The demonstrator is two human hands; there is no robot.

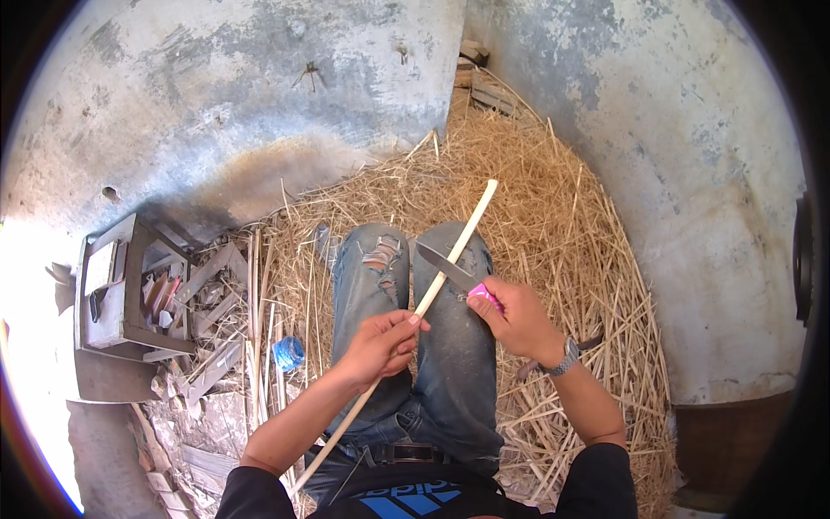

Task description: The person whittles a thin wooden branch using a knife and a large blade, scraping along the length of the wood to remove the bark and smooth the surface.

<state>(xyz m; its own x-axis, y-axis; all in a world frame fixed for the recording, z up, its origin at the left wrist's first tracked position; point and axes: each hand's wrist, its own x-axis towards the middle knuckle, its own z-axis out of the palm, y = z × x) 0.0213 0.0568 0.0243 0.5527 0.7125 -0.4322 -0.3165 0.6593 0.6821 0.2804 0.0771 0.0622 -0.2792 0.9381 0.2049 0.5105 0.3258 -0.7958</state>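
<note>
My left hand (380,346) is closed around a long, pale, peeled stick (462,240), which slants from beside my waist up past my knees. In my right hand (516,318) is a knife (448,266) with a pink handle, gripped in closed fingers. Its dark blade points to the upper left and crosses the stick a little above my left hand. From this angle I cannot tell how deeply the edge touches the wood. Both hands are over my lap, above worn, torn jeans (456,363).
Straw and wood shavings (562,242) cover the floor ahead and to the right. A small wooden stand (130,298) holding several items is at the left, with wood scraps around it. Near my left leg sits a blue roll of twine (288,354). Weathered walls (683,156) enclose the space.
</note>
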